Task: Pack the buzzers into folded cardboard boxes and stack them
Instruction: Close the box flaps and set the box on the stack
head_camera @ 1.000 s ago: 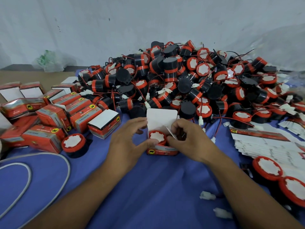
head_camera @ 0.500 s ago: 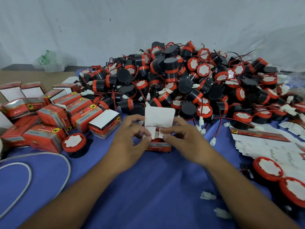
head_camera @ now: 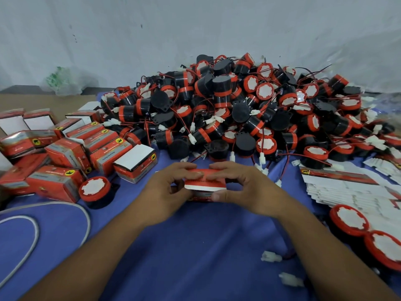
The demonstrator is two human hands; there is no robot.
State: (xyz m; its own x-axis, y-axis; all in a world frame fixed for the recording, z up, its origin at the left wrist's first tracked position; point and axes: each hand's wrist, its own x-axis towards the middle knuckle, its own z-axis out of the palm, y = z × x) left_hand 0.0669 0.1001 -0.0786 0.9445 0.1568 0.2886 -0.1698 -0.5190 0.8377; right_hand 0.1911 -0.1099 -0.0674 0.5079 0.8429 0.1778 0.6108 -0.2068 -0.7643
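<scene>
The box sits at the middle of the blue cloth, just near of the buzzer pile. It is small and red, with a white edge of card showing under the folded-down top flap and blurred print on its near face. The left hand grips its left end, fingers curled over the top. The right hand grips the right end the same way, with the thumb on the near face. The buzzers in the pile are black drums with red bands, white-faced red caps and thin red and black leads. Filled boxes lie at the left and flat cartons at the right.
</scene>
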